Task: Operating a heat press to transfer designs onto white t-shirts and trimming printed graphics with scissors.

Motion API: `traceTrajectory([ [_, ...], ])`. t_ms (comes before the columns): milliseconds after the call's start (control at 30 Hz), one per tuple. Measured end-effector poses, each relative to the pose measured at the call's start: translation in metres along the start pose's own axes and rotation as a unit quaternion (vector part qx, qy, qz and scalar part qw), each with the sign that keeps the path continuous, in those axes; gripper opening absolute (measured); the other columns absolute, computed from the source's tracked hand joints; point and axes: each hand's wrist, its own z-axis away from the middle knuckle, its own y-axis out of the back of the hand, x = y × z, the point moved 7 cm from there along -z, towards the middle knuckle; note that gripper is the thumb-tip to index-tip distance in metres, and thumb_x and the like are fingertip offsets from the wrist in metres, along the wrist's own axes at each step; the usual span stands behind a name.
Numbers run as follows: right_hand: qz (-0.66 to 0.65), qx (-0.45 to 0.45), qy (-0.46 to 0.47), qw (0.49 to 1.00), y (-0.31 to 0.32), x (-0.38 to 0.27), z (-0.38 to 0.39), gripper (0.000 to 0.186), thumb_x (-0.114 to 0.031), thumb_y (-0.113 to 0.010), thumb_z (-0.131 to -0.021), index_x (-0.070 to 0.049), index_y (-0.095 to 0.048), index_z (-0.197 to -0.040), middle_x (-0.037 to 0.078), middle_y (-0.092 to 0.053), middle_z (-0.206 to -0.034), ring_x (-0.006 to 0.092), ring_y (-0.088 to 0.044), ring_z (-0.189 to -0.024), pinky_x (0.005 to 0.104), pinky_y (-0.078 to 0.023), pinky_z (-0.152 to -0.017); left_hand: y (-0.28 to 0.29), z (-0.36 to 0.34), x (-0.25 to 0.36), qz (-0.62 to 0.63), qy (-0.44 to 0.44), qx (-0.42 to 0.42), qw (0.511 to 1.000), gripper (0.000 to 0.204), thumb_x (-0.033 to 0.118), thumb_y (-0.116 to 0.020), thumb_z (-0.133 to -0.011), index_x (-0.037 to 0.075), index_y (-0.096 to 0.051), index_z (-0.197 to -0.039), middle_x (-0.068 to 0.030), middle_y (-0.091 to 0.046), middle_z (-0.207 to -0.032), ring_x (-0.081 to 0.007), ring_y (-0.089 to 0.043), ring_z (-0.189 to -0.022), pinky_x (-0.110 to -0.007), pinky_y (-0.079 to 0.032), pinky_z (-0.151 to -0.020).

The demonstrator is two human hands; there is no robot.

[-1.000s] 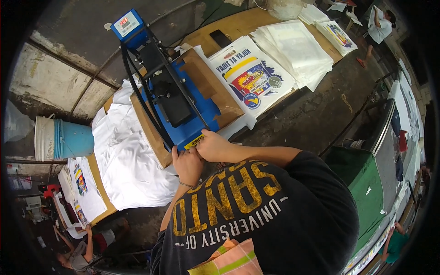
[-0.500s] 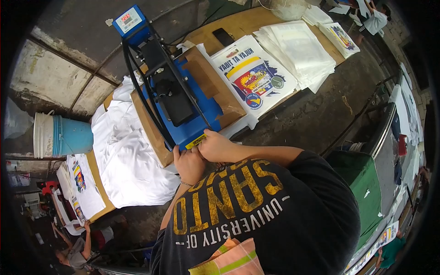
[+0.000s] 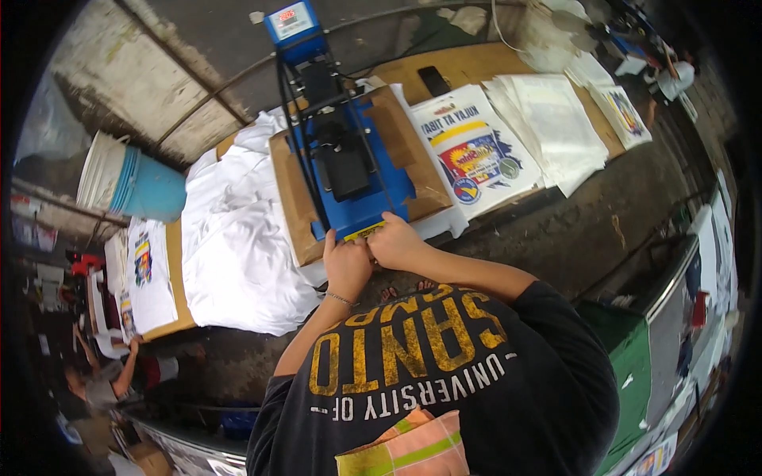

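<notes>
A blue-and-black heat press (image 3: 361, 210) with a lit display stands closed on the table, with brown sheet material (image 3: 421, 182) around it. My left hand (image 3: 347, 266) and my right hand (image 3: 390, 242) are side by side at its front edge, by a yellow label, fingers curled onto it; their undersides are hidden. A rumpled pile of white fabric (image 3: 234, 262) lies left of the press. Right of it are colour-printed white sheets (image 3: 476, 163) and a stack of plain translucent sheets (image 3: 548, 131).
A phone (image 3: 434, 80) lies behind the sheets. Blue and white buckets (image 3: 151, 182) are at left, near printed shirts (image 3: 147, 278). A co-worker (image 3: 103, 381) is at lower left, another person (image 3: 673, 79) at upper right. A green-covered table (image 3: 611, 381) stands at right.
The view has swung, so the press sits further right and more upright in it. Both hands stay on its front edge. The green-shirted person at lower right is out of sight.
</notes>
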Motion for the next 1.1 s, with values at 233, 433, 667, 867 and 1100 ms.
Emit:
traceTrajectory([
  [233,0.015,-0.035,-0.005,0.999,-0.003,0.001,-0.001,0.013,-0.018,-0.058,-0.064,-0.010,-0.061,-0.055,0.010,-0.061,-0.056,0.0234,-0.059,-0.053,0.0355,-0.040,-0.073,0.004,0.002,0.001,-0.012,-0.003,-0.020,1.000,0.011,0.017,-0.059,-0.072,0.006,-0.061,-0.070,-0.0118,-0.062,-0.061,-0.0245,-0.062,-0.064,-0.041,-0.030,-0.102],
  [433,0.014,-0.049,-0.002,0.999,-0.004,0.002,-0.002,0.011,-0.016,-0.060,-0.063,-0.011,-0.062,-0.054,0.010,-0.061,-0.057,0.0236,-0.060,-0.054,0.0376,-0.040,-0.077,0.003,0.002,-0.001,-0.022,-0.025,-0.021,0.999,0.010,0.018,-0.060,-0.072,0.008,-0.061,-0.069,-0.0108,-0.063,-0.062,-0.0239,-0.062,-0.064,-0.041,-0.032,-0.101],
  [667,0.004,-0.111,0.025,0.993,0.008,-0.001,-0.011,0.010,-0.019,-0.062,-0.063,-0.012,-0.064,-0.057,0.009,-0.062,-0.059,0.0242,-0.061,-0.056,0.0401,-0.040,-0.079,0.005,0.002,-0.007,-0.017,-0.084,-0.019,0.996,0.008,0.018,-0.061,-0.071,0.010,-0.062,-0.068,-0.0110,-0.063,-0.061,-0.0239,-0.062,-0.060,-0.042,-0.032,-0.099],
  [867,0.005,-0.152,0.001,0.988,-0.005,-0.002,-0.002,0.005,-0.017,-0.062,-0.066,-0.013,-0.065,-0.067,0.010,-0.065,-0.067,0.0268,-0.063,-0.063,0.0456,-0.042,-0.085,0.012,0.006,-0.001,0.003,-0.110,-0.002,0.994,0.013,0.019,-0.062,-0.067,0.007,-0.060,-0.070,-0.0116,-0.061,-0.059,-0.0247,-0.061,-0.057,-0.043,-0.037,-0.094],
  [1100,-0.030,-0.103,0.019,0.994,-0.005,0.003,-0.001,0.010,-0.019,-0.060,-0.063,-0.012,-0.062,-0.058,0.006,-0.060,-0.059,0.0236,-0.061,-0.063,0.0409,-0.042,-0.075,0.006,0.003,0.000,0.011,-0.115,-0.061,0.991,0.013,0.020,-0.064,-0.065,0.008,-0.059,-0.066,-0.0118,-0.061,-0.059,-0.0250,-0.061,-0.058,-0.041,-0.038,-0.089],
])
